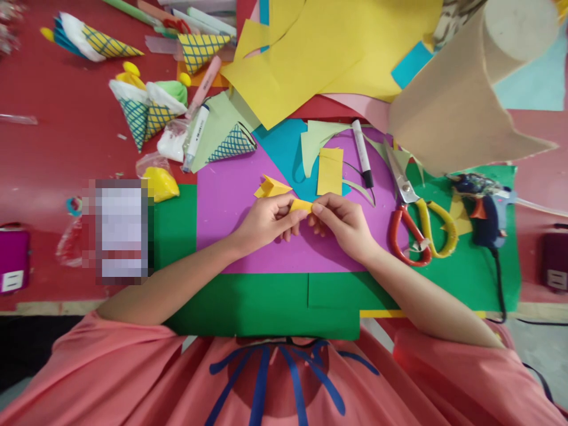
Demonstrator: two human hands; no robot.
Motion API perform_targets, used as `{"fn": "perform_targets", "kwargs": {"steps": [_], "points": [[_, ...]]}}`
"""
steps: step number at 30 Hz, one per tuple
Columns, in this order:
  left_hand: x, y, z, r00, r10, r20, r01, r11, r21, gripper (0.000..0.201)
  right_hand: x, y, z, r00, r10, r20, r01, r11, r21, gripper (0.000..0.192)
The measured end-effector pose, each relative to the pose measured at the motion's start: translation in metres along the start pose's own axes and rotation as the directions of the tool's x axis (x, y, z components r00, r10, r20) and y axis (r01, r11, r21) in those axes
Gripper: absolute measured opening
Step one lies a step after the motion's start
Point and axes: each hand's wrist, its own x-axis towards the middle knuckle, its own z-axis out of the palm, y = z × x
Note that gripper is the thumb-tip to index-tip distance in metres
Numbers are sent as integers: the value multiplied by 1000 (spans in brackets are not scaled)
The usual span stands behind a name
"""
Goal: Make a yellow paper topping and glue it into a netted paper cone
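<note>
Between the fingertips of my left hand (270,218) and my right hand (341,220) is a small piece of yellow paper (302,205). Both hands pinch it, the left at one end and the right at the other. Just beyond my left hand lies a folded yellow paper piece (273,187). A flat yellow paper rectangle (331,171) rests past my right hand, on blue paper (284,148). Under the hands is a purple sheet (231,248).
Scissors (406,189) with red and yellow handles and a glue gun (486,207) lie at right. A marker (362,154) sits beyond the hands. Paper cones (128,112) and bagged yellow clay (160,182) are at left. A brown paper roll (452,100) stands at back right.
</note>
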Motion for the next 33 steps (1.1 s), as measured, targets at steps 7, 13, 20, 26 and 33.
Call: {"fn": "perform_targets", "kwargs": {"steps": [7,13,20,26,33], "points": [[0,2,0,995,26,-100,-32,998,-50,35,3,2,-4,995,-26,-101,28,999,25,29],[-2,-2,-2,973,144,-181,-152,988,-30,35,0,0,-2,997,-34,72,40,995,-87,32],[-4,0,-2,968,225,-109,-203,962,182,31,-3,0,0,980,-83,182,143,929,-341,32],[-5,-1,0,961,271,-55,-252,939,233,26,-1,0,-1,988,-140,68,150,972,-180,21],[-5,2,0,966,251,-62,-239,959,154,32,-3,0,-2,970,-234,64,243,936,-255,16]]}}
